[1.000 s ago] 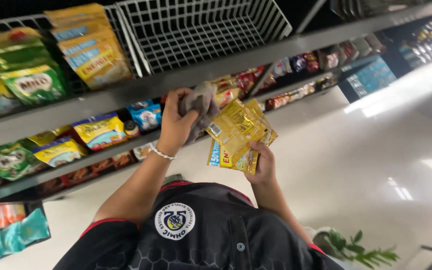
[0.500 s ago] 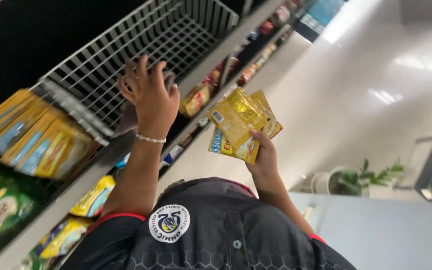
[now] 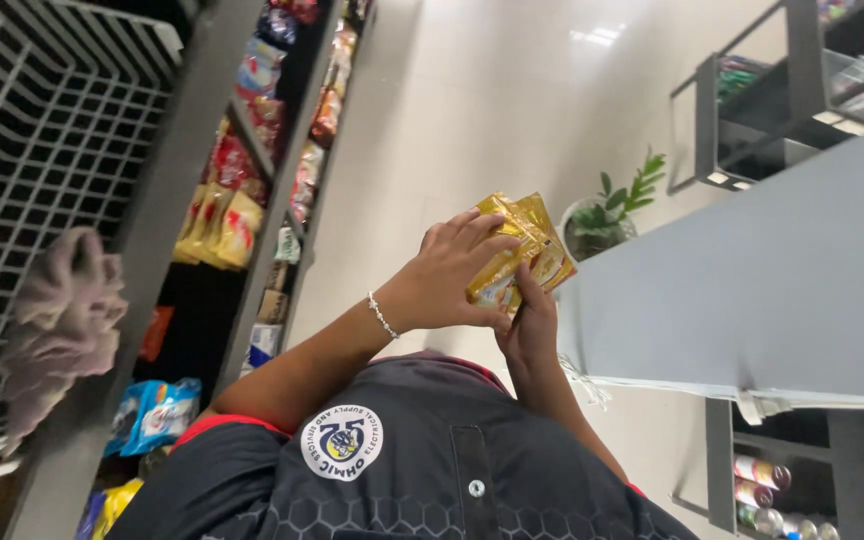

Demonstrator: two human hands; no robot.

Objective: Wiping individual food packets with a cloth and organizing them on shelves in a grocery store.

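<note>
While both hands meet in front of the chest, the yellow sachets (image 3: pixel 517 255) sit fanned between them, lifted clear of the shelves on either side. From below, the right hand (image 3: pixel 530 322) pinches the near ends of the packets, fingers closed on the stack so it stays bundled. Over the top lies the left hand (image 3: pixel 452 275), fingers curled down onto the foil faces and thumb beneath, a grip that looks suited to squaring the packets or peeling 1 off; how many there are I cannot tell, at least 2 edges show. A beaded bracelet (image 3: pixel 382 315) circles the left wrist.

On the left runs a grey shelf rack (image 3: pixel 252 170) stocked with red and yellow snack bags, with a white wire basket (image 3: pixel 47 130) at its upper tier. A pinkish-grey cloth (image 3: pixel 62 320) is draped over the near shelf edge beside that basket, touching neither hand. To the right stands a flat grey shelf top (image 3: pixel 752 290), and a small potted plant (image 3: pixel 607 215) rests on the pale floor just beyond the sachets.
</note>
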